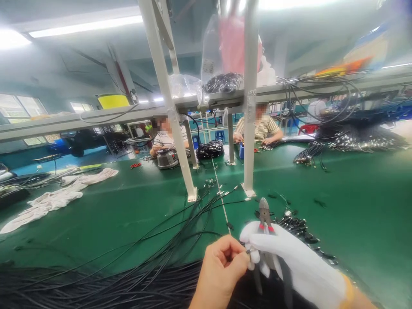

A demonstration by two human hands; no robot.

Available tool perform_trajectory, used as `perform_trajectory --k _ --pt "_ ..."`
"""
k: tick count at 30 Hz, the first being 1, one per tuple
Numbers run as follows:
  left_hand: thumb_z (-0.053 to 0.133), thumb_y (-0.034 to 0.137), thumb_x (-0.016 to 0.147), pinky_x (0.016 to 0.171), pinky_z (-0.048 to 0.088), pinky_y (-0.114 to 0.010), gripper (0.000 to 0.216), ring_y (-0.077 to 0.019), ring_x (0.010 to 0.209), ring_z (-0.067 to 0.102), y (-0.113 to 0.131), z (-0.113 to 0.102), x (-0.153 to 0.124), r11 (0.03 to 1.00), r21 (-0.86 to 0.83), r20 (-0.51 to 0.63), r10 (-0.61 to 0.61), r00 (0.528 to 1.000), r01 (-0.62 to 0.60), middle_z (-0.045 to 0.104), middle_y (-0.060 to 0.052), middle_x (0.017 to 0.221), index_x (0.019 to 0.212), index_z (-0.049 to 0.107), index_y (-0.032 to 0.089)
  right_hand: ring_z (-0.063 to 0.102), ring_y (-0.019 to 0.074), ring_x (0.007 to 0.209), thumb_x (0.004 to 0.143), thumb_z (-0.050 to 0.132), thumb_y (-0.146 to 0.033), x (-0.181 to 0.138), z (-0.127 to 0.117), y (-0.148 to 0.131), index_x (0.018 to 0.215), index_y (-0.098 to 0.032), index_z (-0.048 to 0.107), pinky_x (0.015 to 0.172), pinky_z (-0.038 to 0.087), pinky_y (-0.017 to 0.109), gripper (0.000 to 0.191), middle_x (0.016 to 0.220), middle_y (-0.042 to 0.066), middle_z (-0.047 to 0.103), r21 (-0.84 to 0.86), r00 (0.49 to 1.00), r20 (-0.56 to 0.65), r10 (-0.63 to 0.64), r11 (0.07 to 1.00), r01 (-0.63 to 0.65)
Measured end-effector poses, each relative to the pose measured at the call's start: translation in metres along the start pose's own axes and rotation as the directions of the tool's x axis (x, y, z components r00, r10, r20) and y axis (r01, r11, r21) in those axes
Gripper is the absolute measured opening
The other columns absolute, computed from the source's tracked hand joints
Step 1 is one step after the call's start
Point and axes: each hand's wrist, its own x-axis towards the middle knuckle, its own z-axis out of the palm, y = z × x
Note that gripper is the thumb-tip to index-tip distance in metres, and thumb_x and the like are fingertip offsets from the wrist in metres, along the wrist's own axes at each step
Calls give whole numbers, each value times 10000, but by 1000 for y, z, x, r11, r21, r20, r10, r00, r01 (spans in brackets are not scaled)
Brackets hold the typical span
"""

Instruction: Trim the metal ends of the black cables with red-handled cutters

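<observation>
My bare left hand (220, 266) pinches a small dark cable end (248, 252) between thumb and forefinger; its exact shape is mostly hidden. Close against it on the right, my right hand (291, 251) wears a white glove and is closed around diagonal cutters (264, 211). The cutters' jaws point away from me, up over the green table. The gloved fingertips meet the left hand at the cable end; I cannot tell whether they grip it too. Black cables (135, 283) lie in a thick bundle under and left of my hands.
Black connector ends (298, 227) lie heaped right of the glove. White shelf posts (249, 150) stand on the green table (357, 206). A white cloth (61, 197) lies at left. Across the table are two people, a grey device (167, 159) and a cable coil (210, 149).
</observation>
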Motion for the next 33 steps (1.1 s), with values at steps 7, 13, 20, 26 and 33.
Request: perform_trajectory --k 7,13,20,26,33 --pt "767 394 716 614 316 -237 330 -105 606 389 -6 -3 2 997 -78 53 6 999 -2 496 36 589 628 542 169 503 100 577 764 729 -426 0 4 2 830 -179 637 560 385 244 272 666 -15 594 -49 998 -64 15 999 -18" --pt "740 436 758 620 304 -242 312 -104 614 360 -8 -5 3 988 -152 174 40 984 -13 531 20 659 750 611 152 492 109 561 662 759 -506 -6 17 -22 818 -186 609 531 374 251 386 645 -14 560 -55 994 -90 59 996 -64" --pt "748 333 689 605 277 -252 263 -114 614 388 -7 -6 5 991 -131 148 -10 989 30 527 10 612 647 550 165 484 115 547 647 760 -506 -8 21 -23 793 -182 647 529 383 263 373 629 2 577 -117 996 -73 55 991 -64" --pt "758 487 719 608 272 -245 374 -109 625 357 -9 -4 4 992 -124 152 16 988 3 478 29 631 705 579 158 494 128 569 677 730 -523 -8 19 -23 798 -200 647 538 400 278 355 651 6 570 -155 993 -120 22 987 -41" --pt "792 453 704 638 297 -242 380 -110 654 405 1 -4 -2 988 -141 160 -39 986 62 518 10 657 688 558 154 476 131 575 659 763 -494 -8 18 -21 724 -208 651 533 390 292 313 648 12 550 -206 991 -132 6 978 -34"
